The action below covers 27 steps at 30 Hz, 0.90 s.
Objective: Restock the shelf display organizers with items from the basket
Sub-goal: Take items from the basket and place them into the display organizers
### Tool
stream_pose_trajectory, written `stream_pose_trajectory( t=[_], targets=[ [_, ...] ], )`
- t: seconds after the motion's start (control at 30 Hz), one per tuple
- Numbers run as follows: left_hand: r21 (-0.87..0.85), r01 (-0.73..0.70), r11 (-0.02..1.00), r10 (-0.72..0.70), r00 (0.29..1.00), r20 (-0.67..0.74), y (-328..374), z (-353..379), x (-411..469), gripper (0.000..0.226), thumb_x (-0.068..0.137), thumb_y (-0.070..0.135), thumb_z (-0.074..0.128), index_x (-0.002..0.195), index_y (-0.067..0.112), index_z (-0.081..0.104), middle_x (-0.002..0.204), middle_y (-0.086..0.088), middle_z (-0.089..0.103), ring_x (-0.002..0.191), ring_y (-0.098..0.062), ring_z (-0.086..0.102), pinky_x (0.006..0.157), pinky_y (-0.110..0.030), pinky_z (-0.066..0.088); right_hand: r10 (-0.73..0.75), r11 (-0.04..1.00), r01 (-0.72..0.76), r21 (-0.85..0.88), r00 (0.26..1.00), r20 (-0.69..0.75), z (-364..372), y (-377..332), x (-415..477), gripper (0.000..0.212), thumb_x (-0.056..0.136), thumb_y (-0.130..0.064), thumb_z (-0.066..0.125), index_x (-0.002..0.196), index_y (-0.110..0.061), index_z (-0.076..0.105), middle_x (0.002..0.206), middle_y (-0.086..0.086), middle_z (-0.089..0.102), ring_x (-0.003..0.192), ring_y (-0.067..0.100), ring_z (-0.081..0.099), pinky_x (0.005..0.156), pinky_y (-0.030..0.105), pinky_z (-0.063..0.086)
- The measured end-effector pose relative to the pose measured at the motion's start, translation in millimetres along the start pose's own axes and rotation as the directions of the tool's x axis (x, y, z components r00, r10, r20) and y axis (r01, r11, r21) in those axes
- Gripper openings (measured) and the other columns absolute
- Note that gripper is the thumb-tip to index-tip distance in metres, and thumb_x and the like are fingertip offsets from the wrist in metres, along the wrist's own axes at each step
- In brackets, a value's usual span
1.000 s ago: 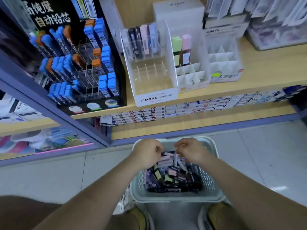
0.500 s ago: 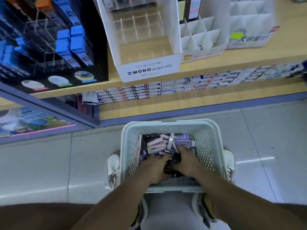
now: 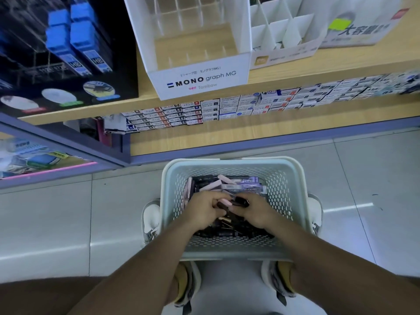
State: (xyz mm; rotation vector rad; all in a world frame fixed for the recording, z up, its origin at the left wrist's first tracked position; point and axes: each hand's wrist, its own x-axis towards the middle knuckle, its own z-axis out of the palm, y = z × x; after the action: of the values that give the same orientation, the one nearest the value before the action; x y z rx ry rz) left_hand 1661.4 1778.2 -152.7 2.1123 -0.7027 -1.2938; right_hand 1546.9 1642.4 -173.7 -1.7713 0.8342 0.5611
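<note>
On the floor (image 3: 68, 212) below the shelf (image 3: 318, 64), a pale perforated basket (image 3: 172, 201) is sitting between the person's shoes (image 3: 151, 219), and everything else is lying around it. Up and to the left of the basket, a black display (image 3: 27, 71) is carrying blue lead cases (image 3: 75, 39) in clear slots. Straight above the basket, on the shelf, the MONO organizer (image 3: 200, 80) is standing with bare wood showing through its clear dividers. Above and a little to the right of the basket, just beside the MONO organizer, a white divided organizer (image 3: 279, 35) is standing (its top is running out of frame). Between the shelf edge and the basket, a row of small boxes (image 3: 250, 105) is lining the lower ledge.

Inside the basket, a loose pile of cases (image 3: 241, 185) is lying, with pink, lilac and dark ones mixed together. The left hand (image 3: 203, 211) is sitting low in the basket's middle, its fingers and thumb curling around a pink case (image 3: 225, 202). Just to its right, still within the basket's walls, the right hand (image 3: 258, 214) is gripping a dark case (image 3: 242, 203) under curled fingers. The two hands are nearly touching over the pile, and both forearms are crossing the basket's near rim.
</note>
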Motion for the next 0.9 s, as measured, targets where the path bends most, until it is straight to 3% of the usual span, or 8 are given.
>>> stream_pose_trajectory(
  t=[0.07,0.13,0.27,0.37,0.5,0.67,0.8,0.9],
  targets=[
    [-0.083,0.050,0.995,-0.050,0.999,-0.004,2.8,-4.0,0.9,0.035,0.083,0.001,0.069,0.111,0.021,0.069,0.059,0.017,0.061,0.050,0.003,0.051,0.053,-0.019,0.048,-0.010,0.998,0.009,0.056,1.000,0.023,-5.0,-5.7,-1.8,0.029,0.091,-0.032,0.067,0.117,-0.019,0.065,0.100,-0.002,0.066,0.093,0.016,0.061,0.077,0.024,0.048],
    [-0.197,0.094,0.976,-0.100,0.995,-0.023,4.1,-6.8,0.5,0.027,0.086,0.003,0.067,0.105,0.023,0.068,0.078,0.006,0.069,0.062,-0.006,0.060,0.061,-0.027,0.055,-0.004,0.994,0.001,0.110,1.000,0.024,-13.1,-9.3,-1.8,0.024,0.095,-0.034,0.061,0.114,-0.021,0.065,0.097,0.000,0.068,0.089,0.019,0.063,0.074,0.025,0.048],
    [-0.354,0.177,0.918,-0.199,0.980,-0.026,5.2,-16.0,1.1,0.020,0.089,0.003,0.064,0.101,0.019,0.067,0.095,-0.006,0.069,0.082,-0.019,0.066,0.075,-0.029,0.057,0.116,0.922,-0.089,0.376,0.992,-0.050,-27.0,-8.1,-0.7,0.017,0.097,-0.030,0.059,0.104,-0.017,0.066,0.082,0.005,0.070,0.067,0.020,0.061,0.059,0.027,0.047],
    [-0.347,0.154,0.925,-0.189,0.979,-0.069,11.7,-21.3,3.5,0.012,0.090,0.012,0.064,0.089,0.023,0.069,0.096,-0.002,0.071,0.082,-0.018,0.067,0.077,-0.029,0.057,0.159,0.828,-0.094,0.553,0.985,-0.070,-31.5,-11.0,-0.5,0.013,0.097,-0.016,0.058,0.091,-0.008,0.066,0.064,0.007,0.060,0.058,0.020,0.050,0.047,0.025,0.038],
    [-0.353,0.143,0.925,-0.210,0.965,-0.158,21.8,-24.5,6.8,0.010,0.086,0.011,0.069,0.080,0.018,0.070,0.085,-0.005,0.072,0.066,-0.013,0.069,0.066,-0.024,0.057,0.160,0.708,-0.118,0.696,0.987,0.005,-30.9,-23.6,-4.5,0.010,0.094,-0.004,0.059,0.089,-0.002,0.067,0.072,0.012,0.067,0.057,0.018,0.061,0.044,0.021,0.044],
    [-0.371,0.188,0.909,-0.266,0.949,-0.169,27.8,-28.3,6.6,0.023,0.085,-0.004,0.065,0.097,0.015,0.068,0.079,-0.010,0.071,0.066,-0.019,0.068,0.068,-0.027,0.059,0.189,0.640,-0.142,0.756,0.982,0.025,-28.6,-22.9,-10.1,0.011,0.092,-0.002,0.061,0.102,0.002,0.067,0.081,0.015,0.069,0.060,0.018,0.063,0.045,0.018,0.048],
    [-0.562,0.199,0.803,-0.335,0.930,-0.150,38.6,-19.2,3.2,0.015,0.092,0.015,0.062,0.106,0.011,0.062,0.083,-0.016,0.071,0.066,-0.024,0.071,0.064,-0.029,0.060,0.209,0.594,-0.153,0.789,0.977,0.033,-27.1,-23.0,-15.8,0.015,0.092,-0.004,0.062,0.105,0.003,0.066,0.072,0.012,0.064,0.055,0.017,0.057,0.041,0.020,0.043],
    [-0.582,0.257,0.771,-0.366,0.927,-0.075,45.5,-3.4,5.0,0.037,0.087,0.031,0.069,0.110,0.011,0.049,0.100,-0.011,0.068,0.073,-0.023,0.073,0.066,-0.032,0.060,0.182,0.580,-0.164,0.798,0.981,0.069,-25.8,-25.6,-22.7,0.012,0.093,-0.007,0.061,0.102,-0.002,0.067,0.071,0.009,0.064,0.056,0.016,0.058,0.040,0.020,0.040]
  ],
)
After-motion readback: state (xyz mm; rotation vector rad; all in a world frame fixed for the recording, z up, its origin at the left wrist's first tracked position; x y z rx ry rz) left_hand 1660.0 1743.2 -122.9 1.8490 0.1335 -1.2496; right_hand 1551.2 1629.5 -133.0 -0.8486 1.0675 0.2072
